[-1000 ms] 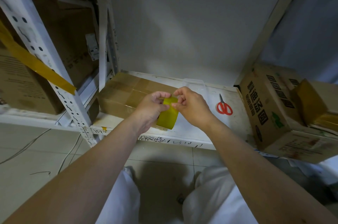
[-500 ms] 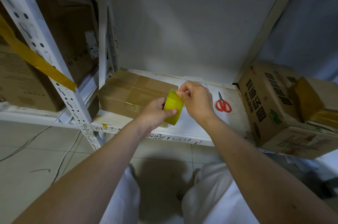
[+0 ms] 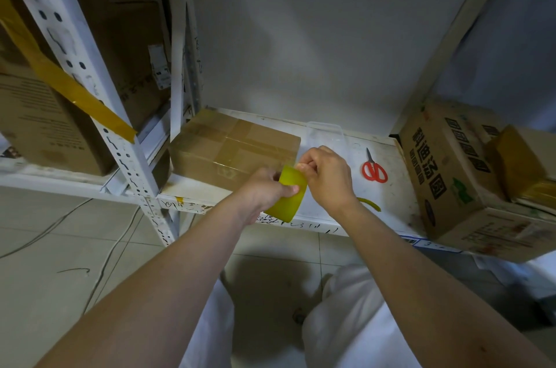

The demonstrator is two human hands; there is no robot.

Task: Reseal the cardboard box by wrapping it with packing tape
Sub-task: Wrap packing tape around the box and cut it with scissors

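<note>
Bare white shelf surface [image 3: 328,211] lay open between the taped cardboard box [image 3: 234,154] on its left and the red scissors [image 3: 374,170] further right. A clear plastic tray [image 3: 326,134] sat behind that gap, near the wall. The printed carton [image 3: 445,175] blocked the shelf's right end; the perforated upright [image 3: 99,115] closed off the left. Both hands and the tape roll [image 3: 288,193] hovered over the front edge.
</note>
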